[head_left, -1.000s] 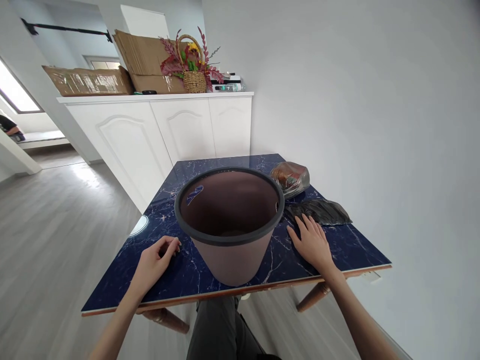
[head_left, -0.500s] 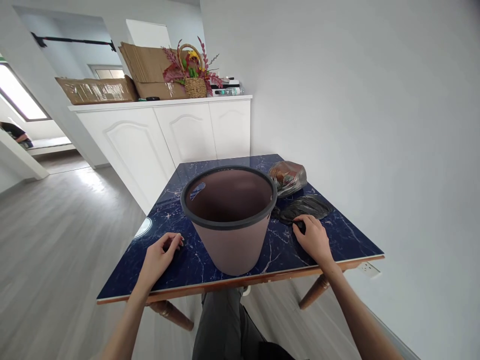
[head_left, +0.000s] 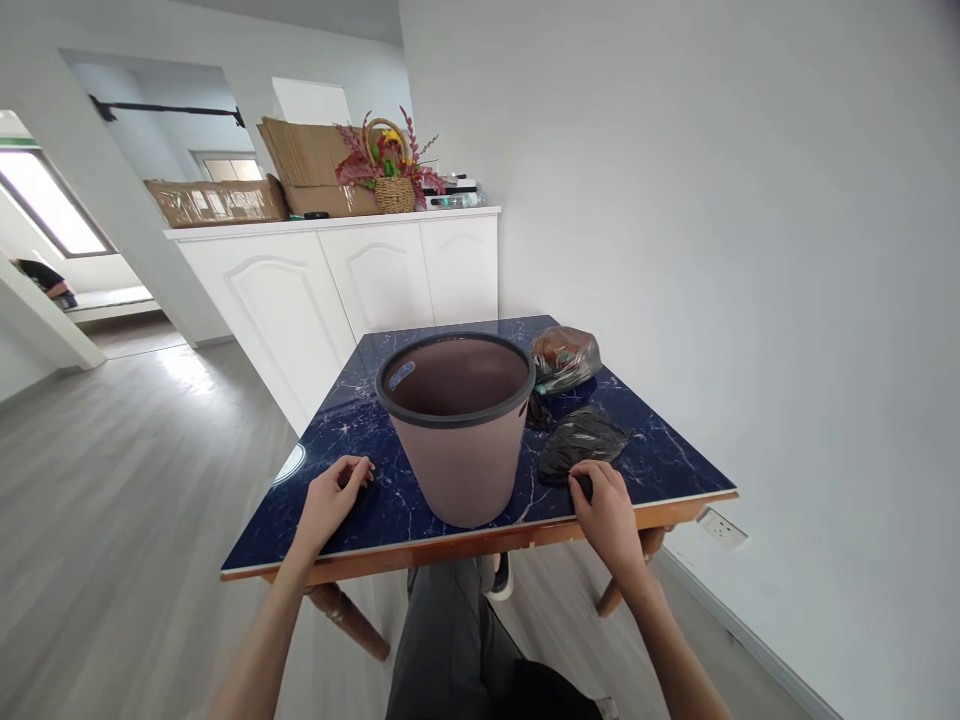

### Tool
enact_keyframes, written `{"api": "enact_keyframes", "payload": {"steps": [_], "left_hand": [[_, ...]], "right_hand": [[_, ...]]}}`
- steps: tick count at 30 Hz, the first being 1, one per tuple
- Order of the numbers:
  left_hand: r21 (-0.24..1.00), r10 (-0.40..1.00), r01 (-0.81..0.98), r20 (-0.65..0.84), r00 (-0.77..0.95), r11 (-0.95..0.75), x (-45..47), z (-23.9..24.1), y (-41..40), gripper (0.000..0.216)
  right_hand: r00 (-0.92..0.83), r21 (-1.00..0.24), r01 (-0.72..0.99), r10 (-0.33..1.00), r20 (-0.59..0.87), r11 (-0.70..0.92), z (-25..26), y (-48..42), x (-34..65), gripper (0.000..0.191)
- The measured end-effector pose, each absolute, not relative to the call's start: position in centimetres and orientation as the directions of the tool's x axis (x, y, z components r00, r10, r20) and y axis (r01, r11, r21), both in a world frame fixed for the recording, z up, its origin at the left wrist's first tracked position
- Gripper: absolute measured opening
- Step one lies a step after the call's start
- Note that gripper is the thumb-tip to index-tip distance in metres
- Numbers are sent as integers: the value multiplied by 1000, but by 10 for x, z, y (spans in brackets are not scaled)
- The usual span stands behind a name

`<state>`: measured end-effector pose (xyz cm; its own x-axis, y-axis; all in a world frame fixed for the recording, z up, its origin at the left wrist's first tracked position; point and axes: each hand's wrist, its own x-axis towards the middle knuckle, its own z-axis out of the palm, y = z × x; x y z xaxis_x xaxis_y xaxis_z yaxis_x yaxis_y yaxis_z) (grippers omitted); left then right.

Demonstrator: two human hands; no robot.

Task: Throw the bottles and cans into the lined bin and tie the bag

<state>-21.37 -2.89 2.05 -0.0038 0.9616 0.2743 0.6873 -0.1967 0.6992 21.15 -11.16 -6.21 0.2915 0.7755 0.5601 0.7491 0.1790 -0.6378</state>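
Note:
A pinkish-brown trash bin (head_left: 465, 470) with a dark grey rim and side handle holes stands upright on the blue marbled table (head_left: 345, 425). Left of it, my left hand (head_left: 335, 502) rests on the tabletop, fingers curled loosely with nothing visible in them. On the other side, my right hand (head_left: 606, 505) pinches the near edge of a black plastic trash bag (head_left: 581, 445) that lies crumpled and flat on the table. The fingertips under my right hand are partly hidden.
Behind the black bag sits a clear plastic bag (head_left: 566, 358) with reddish-brown contents. A white cabinet (head_left: 367, 275) beyond the table bears cardboard boxes (head_left: 315, 165) and a flower basket (head_left: 394, 193). A wall (head_left: 675, 250) runs along the right; someone's arm (head_left: 54, 285) shows far left.
My right hand has drawn the black trash bag a little toward the table's near edge. My left hand stays about where it was. The view has tilted up slightly.

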Motion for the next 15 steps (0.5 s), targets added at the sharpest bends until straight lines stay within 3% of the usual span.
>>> {"api": "enact_keyframes", "payload": {"steps": [4,8,11,15], "left_hand": [[700,956,685,292,-15,-203,-210,21,-35,59],[698,953,687,302,-25,-203,-203,21,-49,59],[702,952,682,305,-29,-204,-194,20,-67,58],[704,963,666,256,87,-247,-182,23,-91,54]], "right_hand": [[469,-830,536,763,444,153,-52,-139,184,36],[642,-975,-30,752,150,220,-45,-164,162,42],[596,-816,-496,800,-72,297,-39,-180,152,35],[459,-590,-748,879,-130,304,-25,-197,144,22]]}}
